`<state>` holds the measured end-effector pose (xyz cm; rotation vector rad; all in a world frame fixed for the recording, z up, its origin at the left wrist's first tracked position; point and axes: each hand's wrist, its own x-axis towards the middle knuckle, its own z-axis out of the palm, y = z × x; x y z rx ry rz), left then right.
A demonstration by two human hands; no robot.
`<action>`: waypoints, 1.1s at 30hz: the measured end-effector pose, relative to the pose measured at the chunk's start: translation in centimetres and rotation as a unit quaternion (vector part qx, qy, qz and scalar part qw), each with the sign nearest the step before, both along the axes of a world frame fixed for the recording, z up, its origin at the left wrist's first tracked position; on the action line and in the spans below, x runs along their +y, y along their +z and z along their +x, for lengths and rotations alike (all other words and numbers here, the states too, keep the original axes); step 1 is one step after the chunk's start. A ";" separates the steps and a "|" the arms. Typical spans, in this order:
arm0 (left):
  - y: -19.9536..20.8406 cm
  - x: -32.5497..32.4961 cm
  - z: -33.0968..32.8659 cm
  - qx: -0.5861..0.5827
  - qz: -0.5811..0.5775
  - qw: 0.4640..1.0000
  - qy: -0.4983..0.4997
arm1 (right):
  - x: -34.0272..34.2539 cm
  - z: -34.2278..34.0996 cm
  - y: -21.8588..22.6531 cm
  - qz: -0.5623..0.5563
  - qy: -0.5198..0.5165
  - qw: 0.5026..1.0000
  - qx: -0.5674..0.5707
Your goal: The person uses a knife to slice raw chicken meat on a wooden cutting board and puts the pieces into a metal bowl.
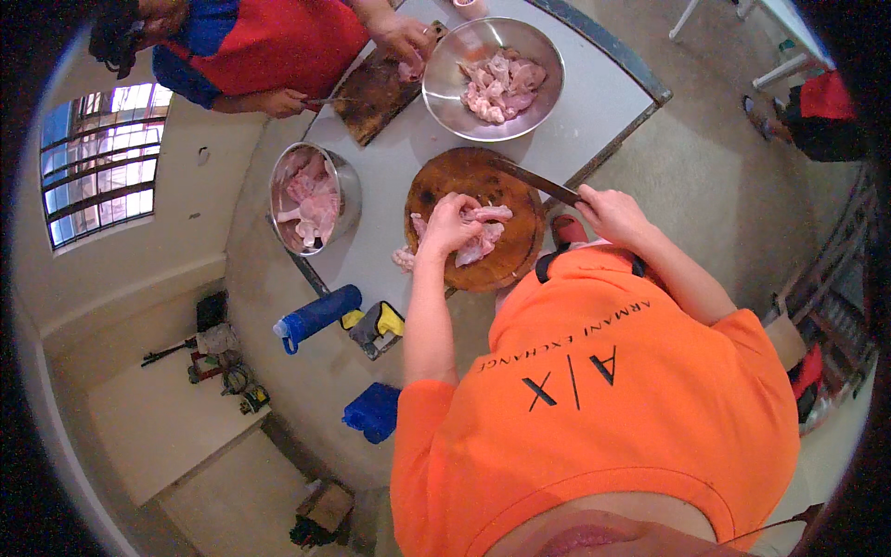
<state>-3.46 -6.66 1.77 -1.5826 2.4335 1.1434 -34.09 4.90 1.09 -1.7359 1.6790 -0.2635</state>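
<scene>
My left hand (449,226) is over a round wooden chopping board (520,246), its fingers closed on raw chicken (479,243). Pale pink pieces of the meat lie on both sides of that hand, one at the board's left edge. In my right hand (611,215) is the handle of a large knife (536,182). Its blade points left across the board's far right part, apart from the meat. Just beyond the board stands a wide steel bowl (433,88) with cut raw chicken in it. A deep steel pot (349,200) at the left holds larger raw pieces.
Across the white table (594,102), a person in a red apron (288,46) works with a knife (329,100) at a rectangular wooden board (371,97). A blue bottle (320,316) and a grey-yellow cloth (376,327) are near the left edge. Another person's foot (756,116) shows at right.
</scene>
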 end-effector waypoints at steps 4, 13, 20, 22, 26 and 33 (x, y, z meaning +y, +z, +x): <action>-0.3 0.0 -0.2 0.099 -0.215 0.971 0.032 | -0.2 0.1 0.4 0.008 0.009 1.000 0.012; -4.2 5.3 1.4 0.029 -0.126 0.919 0.372 | -0.8 2.1 0.9 -0.047 0.133 0.990 0.028; -5.8 6.1 -0.5 -0.053 -0.116 0.910 0.393 | -1.3 3.2 1.2 -0.027 0.181 0.982 0.036; -6.0 6.1 -0.3 -0.062 -0.126 0.915 0.377 | -1.3 3.2 1.1 -0.036 0.182 0.981 0.057; -5.5 5.5 -0.3 -0.032 -0.103 0.919 0.379 | -1.3 2.6 0.0 -0.089 0.178 0.977 0.075; -4.0 7.8 0.3 0.056 -0.191 0.922 0.332 | -2.1 1.7 -0.4 -0.074 0.192 0.977 0.064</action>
